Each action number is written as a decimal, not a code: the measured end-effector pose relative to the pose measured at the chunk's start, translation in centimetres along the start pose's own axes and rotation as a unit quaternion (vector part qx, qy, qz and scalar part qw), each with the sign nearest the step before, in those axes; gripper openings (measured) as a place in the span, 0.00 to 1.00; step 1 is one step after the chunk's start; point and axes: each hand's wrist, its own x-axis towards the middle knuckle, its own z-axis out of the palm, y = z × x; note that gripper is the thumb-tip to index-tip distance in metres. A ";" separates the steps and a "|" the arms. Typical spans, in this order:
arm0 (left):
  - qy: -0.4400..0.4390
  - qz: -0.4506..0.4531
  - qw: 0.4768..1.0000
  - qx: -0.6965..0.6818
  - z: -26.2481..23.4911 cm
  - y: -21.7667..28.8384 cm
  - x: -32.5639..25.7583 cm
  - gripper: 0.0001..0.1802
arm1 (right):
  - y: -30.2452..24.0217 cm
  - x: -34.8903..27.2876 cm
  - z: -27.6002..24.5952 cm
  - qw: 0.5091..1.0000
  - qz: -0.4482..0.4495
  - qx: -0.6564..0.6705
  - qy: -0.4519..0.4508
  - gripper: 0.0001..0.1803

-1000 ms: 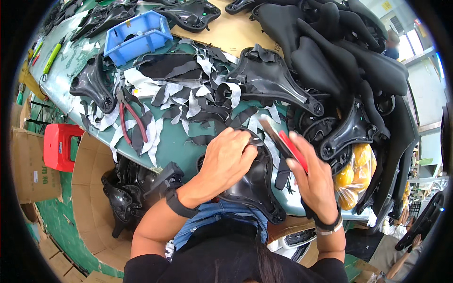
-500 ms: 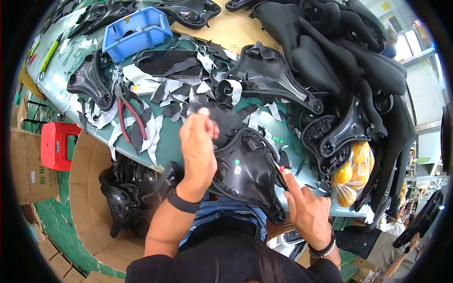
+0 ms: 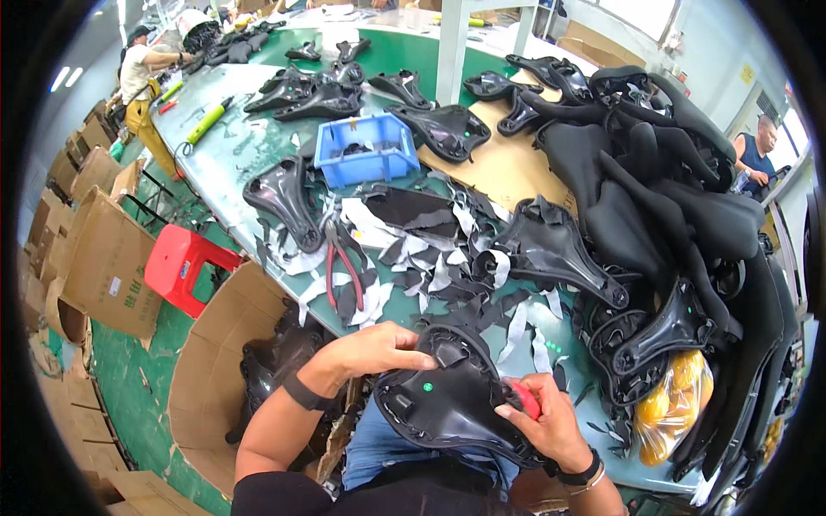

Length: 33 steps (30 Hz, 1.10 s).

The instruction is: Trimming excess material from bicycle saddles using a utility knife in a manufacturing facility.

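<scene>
A black bicycle saddle point(image 3: 447, 404) lies underside up at the table's near edge, above my lap, with a green dot on its glossy shell. My left hand point(image 3: 387, 348) grips its upper left rim, the thumb beside a black flap near the wide end. At its right side, my right hand point(image 3: 546, 417) is closed round a small red-handled tool point(image 3: 525, 398); the working end is hidden. Just beyond the saddle lie many black and white cut strips point(image 3: 430, 267). Red-handled pliers point(image 3: 342, 271) rest among the strips to the left.
A blue bin point(image 3: 366, 155) stands farther back. Black saddles point(image 3: 637, 189) are heaped at the right, near a bag of yellow round objects point(image 3: 675, 408). A cardboard box point(image 3: 215, 361) with black parts stands lower left, beside a red stool point(image 3: 185, 262). Other people are in the background.
My view has tilted up, showing more of the room. My left hand has come down from above the strips onto the saddle's rim. My right hand now wraps round the red-handled tool.
</scene>
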 end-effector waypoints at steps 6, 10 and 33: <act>0.277 0.152 0.882 -0.351 -8.9 2.2 -1.1 0.16 | 0.9 -0.6 -2.2 0.938 0.021 0.203 0.281 0.11; 0.328 0.270 0.796 -0.432 -16.3 2.6 3.2 0.24 | 1.9 -1.5 -1.7 0.928 0.068 0.241 0.276 0.12; 0.592 0.178 0.653 -0.437 -27.9 10.4 25.8 0.16 | 7.3 -1.8 -2.7 0.915 0.219 0.256 0.224 0.13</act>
